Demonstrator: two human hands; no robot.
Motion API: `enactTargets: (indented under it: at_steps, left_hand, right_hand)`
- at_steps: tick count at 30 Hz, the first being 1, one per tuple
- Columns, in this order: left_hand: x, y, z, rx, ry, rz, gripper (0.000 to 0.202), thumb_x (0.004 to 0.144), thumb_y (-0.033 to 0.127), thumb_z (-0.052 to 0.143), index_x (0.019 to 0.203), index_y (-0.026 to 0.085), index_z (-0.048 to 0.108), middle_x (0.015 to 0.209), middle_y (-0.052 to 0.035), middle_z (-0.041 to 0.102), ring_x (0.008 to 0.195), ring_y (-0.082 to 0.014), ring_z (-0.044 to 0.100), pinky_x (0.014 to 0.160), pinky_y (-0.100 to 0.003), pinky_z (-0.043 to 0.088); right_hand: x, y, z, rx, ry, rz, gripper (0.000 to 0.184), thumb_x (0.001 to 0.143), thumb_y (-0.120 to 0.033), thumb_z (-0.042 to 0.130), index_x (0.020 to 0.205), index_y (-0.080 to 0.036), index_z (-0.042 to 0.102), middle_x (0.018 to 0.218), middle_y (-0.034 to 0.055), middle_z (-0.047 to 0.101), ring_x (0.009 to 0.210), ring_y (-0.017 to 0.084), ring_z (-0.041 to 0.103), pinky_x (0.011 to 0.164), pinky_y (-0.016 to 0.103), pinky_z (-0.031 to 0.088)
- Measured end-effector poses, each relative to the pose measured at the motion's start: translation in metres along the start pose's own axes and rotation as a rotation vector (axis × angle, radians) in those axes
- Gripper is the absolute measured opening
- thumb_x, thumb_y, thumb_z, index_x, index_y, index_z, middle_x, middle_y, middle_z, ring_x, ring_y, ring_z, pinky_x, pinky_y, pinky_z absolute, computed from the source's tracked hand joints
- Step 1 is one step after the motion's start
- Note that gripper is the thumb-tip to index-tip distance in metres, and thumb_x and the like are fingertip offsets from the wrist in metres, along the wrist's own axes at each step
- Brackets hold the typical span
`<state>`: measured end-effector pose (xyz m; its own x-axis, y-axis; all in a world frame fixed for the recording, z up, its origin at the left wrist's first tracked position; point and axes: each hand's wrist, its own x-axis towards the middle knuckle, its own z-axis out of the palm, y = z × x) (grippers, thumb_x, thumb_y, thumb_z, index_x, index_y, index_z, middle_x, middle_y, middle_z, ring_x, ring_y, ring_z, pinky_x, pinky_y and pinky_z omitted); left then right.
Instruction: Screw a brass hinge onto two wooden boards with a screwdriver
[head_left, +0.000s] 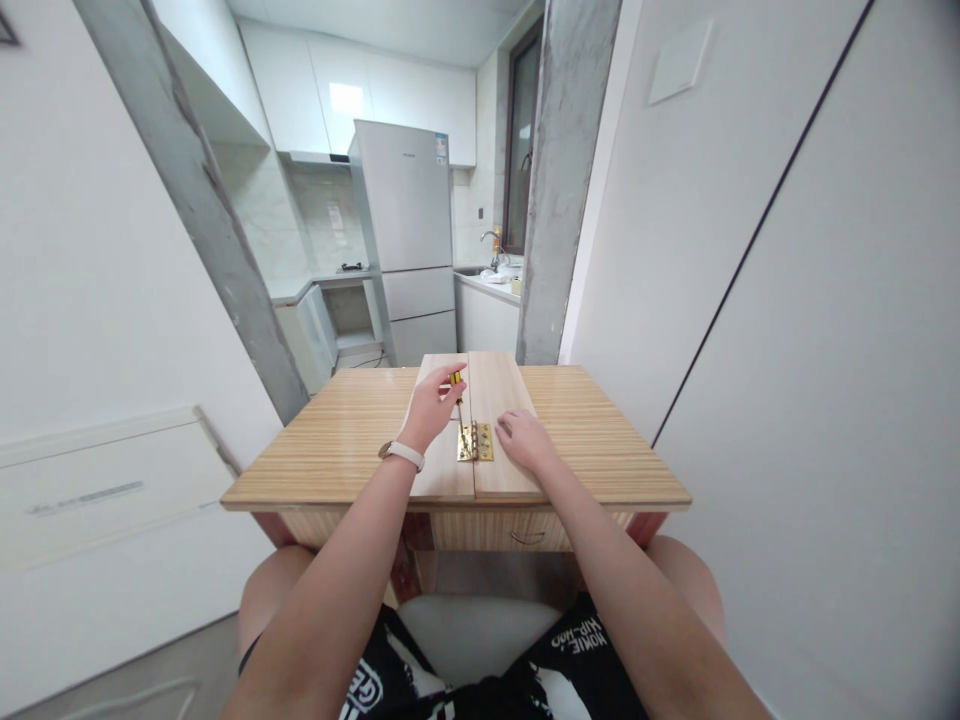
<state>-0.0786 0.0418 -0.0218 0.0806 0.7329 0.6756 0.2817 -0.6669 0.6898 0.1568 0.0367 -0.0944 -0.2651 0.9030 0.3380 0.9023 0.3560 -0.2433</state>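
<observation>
My left hand [437,398] is closed round the yellow and black handle of a screwdriver [456,381]. Its shaft points down to the left leaf of a brass hinge [475,442]. The hinge lies across the seam between two pale wooden boards [496,385]. Screws show on its right leaf; the tip's exact contact is too small to tell. Just right of the hinge, my right hand [525,438] rests on the right board with fingers curled; whether anything is between them is hidden.
Beneath the boards is a striped wooden table [607,435] with a drawer [525,532] in front. White walls stand close on both sides. Behind the table are a silver fridge [409,210], a sink counter [487,285] and white cabinets [420,95].
</observation>
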Motion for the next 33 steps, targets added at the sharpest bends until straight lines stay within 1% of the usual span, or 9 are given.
enactTargets:
  at_steps: [3, 5, 10, 14, 17, 23, 25, 29, 33]
  left_hand:
    - [0.001, -0.005, 0.002, -0.105, -0.023, -0.01, 0.039, 0.105, 0.029, 0.058, 0.143, 0.025, 0.066, 0.136, -0.0114, 0.072, 0.127, -0.0243, 0.071, 0.102, -0.039, 0.061]
    - [0.001, -0.007, 0.002, -0.15, -0.026, -0.009, 0.038, 0.105, 0.028, 0.056, 0.142, 0.025, 0.066, 0.137, -0.0112, 0.071, 0.131, -0.0246, 0.07, 0.107, -0.04, 0.058]
    - [0.001, -0.003, 0.002, -0.151, 0.015, -0.037, 0.034, 0.103, 0.026, 0.059, 0.136, 0.023, 0.067, 0.12, -0.0103, 0.076, 0.111, -0.0215, 0.076, 0.095, -0.037, 0.062]
    - [0.001, 0.002, 0.0, -0.03, 0.071, -0.037, 0.028, 0.097, 0.026, 0.067, 0.124, 0.025, 0.073, 0.109, -0.0068, 0.074, 0.097, -0.0182, 0.073, 0.083, -0.031, 0.062]
    - [0.002, 0.006, 0.001, 0.054, 0.106, -0.006, 0.024, 0.095, 0.027, 0.072, 0.118, 0.026, 0.077, 0.105, -0.0055, 0.072, 0.092, -0.017, 0.07, 0.082, -0.03, 0.062]
    - [0.0, 0.008, 0.003, -0.011, 0.069, 0.032, 0.033, 0.105, 0.031, 0.059, 0.134, 0.025, 0.072, 0.129, -0.0111, 0.073, 0.119, -0.0223, 0.07, 0.102, -0.039, 0.06]
    - [-0.001, 0.006, 0.004, -0.038, 0.067, 0.011, 0.033, 0.107, 0.032, 0.055, 0.135, 0.025, 0.071, 0.13, -0.011, 0.074, 0.121, -0.0231, 0.071, 0.106, -0.041, 0.059]
    - [-0.001, 0.004, 0.003, -0.103, 0.079, -0.029, 0.03, 0.105, 0.031, 0.058, 0.132, 0.024, 0.069, 0.116, -0.009, 0.077, 0.109, -0.0214, 0.075, 0.095, -0.037, 0.062]
    - [0.002, 0.01, 0.004, -0.02, 0.094, -0.011, 0.021, 0.1, 0.03, 0.066, 0.117, 0.024, 0.076, 0.104, -0.006, 0.075, 0.095, -0.0179, 0.072, 0.082, -0.03, 0.062]
  right_hand:
    - [0.0, 0.001, 0.001, 0.004, -0.001, -0.013, 0.029, 0.109, -0.037, 0.051, 0.117, -0.022, 0.075, 0.127, 0.0109, 0.073, 0.123, 0.024, 0.06, 0.11, 0.034, 0.04]
    - [0.001, 0.001, 0.001, 0.005, 0.007, -0.019, 0.029, 0.109, -0.037, 0.051, 0.116, -0.022, 0.075, 0.126, 0.0107, 0.074, 0.123, 0.024, 0.06, 0.11, 0.034, 0.04]
    - [0.001, 0.001, 0.001, 0.011, 0.008, -0.012, 0.03, 0.109, -0.038, 0.051, 0.115, -0.023, 0.076, 0.125, 0.0105, 0.074, 0.123, 0.024, 0.06, 0.11, 0.035, 0.04]
    - [0.0, 0.001, 0.001, 0.018, 0.011, -0.007, 0.03, 0.109, -0.038, 0.051, 0.116, -0.023, 0.076, 0.126, 0.01, 0.074, 0.124, 0.024, 0.06, 0.111, 0.035, 0.04]
    - [0.0, 0.0, 0.002, 0.018, 0.02, -0.009, 0.029, 0.109, -0.038, 0.051, 0.116, -0.023, 0.076, 0.126, 0.0097, 0.074, 0.124, 0.024, 0.06, 0.111, 0.034, 0.04]
    - [0.001, 0.0, 0.001, 0.003, 0.005, -0.006, 0.03, 0.109, -0.038, 0.051, 0.117, -0.023, 0.076, 0.126, 0.0098, 0.074, 0.124, 0.024, 0.06, 0.11, 0.034, 0.04]
    - [0.001, 0.0, 0.001, 0.002, 0.01, -0.01, 0.03, 0.109, -0.038, 0.051, 0.116, -0.023, 0.076, 0.126, 0.0099, 0.074, 0.124, 0.024, 0.06, 0.11, 0.034, 0.04]
    - [0.001, -0.001, 0.0, 0.0, 0.007, -0.009, 0.029, 0.109, -0.037, 0.052, 0.115, -0.022, 0.076, 0.126, 0.0104, 0.074, 0.124, 0.024, 0.06, 0.111, 0.034, 0.039]
    - [0.0, -0.002, -0.001, -0.005, -0.001, -0.001, 0.03, 0.109, -0.038, 0.051, 0.117, -0.023, 0.076, 0.127, 0.0104, 0.074, 0.124, 0.024, 0.06, 0.11, 0.035, 0.04]
